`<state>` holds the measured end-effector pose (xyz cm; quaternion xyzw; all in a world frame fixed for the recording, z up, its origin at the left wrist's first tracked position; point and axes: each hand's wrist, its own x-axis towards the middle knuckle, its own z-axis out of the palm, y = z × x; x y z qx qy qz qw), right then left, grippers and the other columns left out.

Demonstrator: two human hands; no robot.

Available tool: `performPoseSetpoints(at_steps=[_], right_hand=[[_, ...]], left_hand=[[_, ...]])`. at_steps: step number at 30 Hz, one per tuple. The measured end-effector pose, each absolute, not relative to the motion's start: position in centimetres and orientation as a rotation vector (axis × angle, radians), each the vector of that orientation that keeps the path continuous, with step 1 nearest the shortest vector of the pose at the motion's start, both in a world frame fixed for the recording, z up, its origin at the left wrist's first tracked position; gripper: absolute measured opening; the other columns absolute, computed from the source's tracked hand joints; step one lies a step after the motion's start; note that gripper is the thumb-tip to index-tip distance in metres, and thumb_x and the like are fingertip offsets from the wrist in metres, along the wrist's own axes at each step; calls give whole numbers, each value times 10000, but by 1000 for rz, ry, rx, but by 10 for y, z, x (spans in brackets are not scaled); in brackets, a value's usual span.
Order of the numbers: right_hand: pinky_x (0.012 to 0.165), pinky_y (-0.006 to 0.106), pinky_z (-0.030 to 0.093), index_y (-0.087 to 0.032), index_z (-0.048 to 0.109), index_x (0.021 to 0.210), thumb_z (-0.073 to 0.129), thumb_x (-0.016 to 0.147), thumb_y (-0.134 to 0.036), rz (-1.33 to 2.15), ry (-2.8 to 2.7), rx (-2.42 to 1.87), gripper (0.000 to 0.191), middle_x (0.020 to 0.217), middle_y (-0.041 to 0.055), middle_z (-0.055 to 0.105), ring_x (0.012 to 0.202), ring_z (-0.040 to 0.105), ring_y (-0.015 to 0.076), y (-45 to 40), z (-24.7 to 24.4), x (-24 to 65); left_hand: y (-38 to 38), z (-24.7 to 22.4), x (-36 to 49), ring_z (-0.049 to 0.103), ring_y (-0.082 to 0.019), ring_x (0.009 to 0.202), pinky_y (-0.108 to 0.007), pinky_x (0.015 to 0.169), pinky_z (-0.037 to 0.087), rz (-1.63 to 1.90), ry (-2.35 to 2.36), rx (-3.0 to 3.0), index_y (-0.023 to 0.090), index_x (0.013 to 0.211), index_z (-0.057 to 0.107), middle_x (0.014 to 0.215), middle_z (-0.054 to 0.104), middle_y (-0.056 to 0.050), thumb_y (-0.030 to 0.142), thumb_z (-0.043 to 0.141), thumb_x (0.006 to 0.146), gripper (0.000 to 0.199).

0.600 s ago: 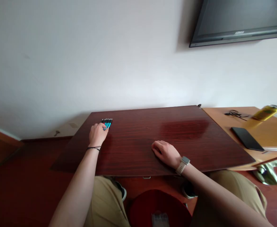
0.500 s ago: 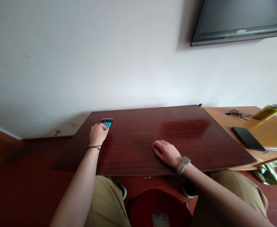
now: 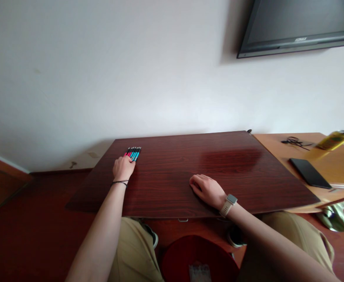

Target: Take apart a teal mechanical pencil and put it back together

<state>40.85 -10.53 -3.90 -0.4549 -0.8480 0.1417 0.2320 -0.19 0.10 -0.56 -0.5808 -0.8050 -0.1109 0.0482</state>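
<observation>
Several pens (image 3: 134, 154) lie side by side in a row at the far left of the dark wooden table (image 3: 172, 164). Their black ends with silvery tips point to the wall; the barrels are pink on the left and turquoise on the right. My left hand (image 3: 123, 168) is on the near ends of the row, thumb at its right side and fingers curled at the left, partly hidden behind the hand. Nearer the middle of the table rests my right hand (image 3: 206, 188), its fingers loosely curled with nothing visible in them.
On the lighter desk (image 3: 277, 141) at right are a black cable (image 3: 296, 141), a black phone-like slab (image 3: 309, 173) and a tilted-looking yellow can (image 3: 334, 140). A screen (image 3: 301, 27) hangs on the wall. Below my lap sits a red stool (image 3: 174, 258) bearing a clear plastic packet (image 3: 200, 272).
More of the pink pens shows beside my left hand, which has shifted slightly against the row. My right hand has stayed in place. The whole view has shifted a little.
</observation>
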Motion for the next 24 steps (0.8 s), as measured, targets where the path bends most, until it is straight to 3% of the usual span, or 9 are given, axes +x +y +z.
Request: performPoseSetpoints(at_steps=[18,24], right_hand=[[855,316,475,-241,617,1006,558,1074,-235,387,-2330,-1240,90,964,43,703,901,641,210,-105,-37,408],[857,316,475,-238,618,1011,554,1078,-231,391,-2329,-1242,93,971,42,705,903,643,208,-106,-36,407]], left_hand=[[3,-8,-2,727,-354,1010,-407,822,555,-249,-2504,-1801,211,1034,860,1094,803,-186,441,610,920,358],[2,-6,1,725,-353,1001,-412,835,549,-264,-2473,-1791,184,1053,857,1094,789,-210,421,553,980,392]])
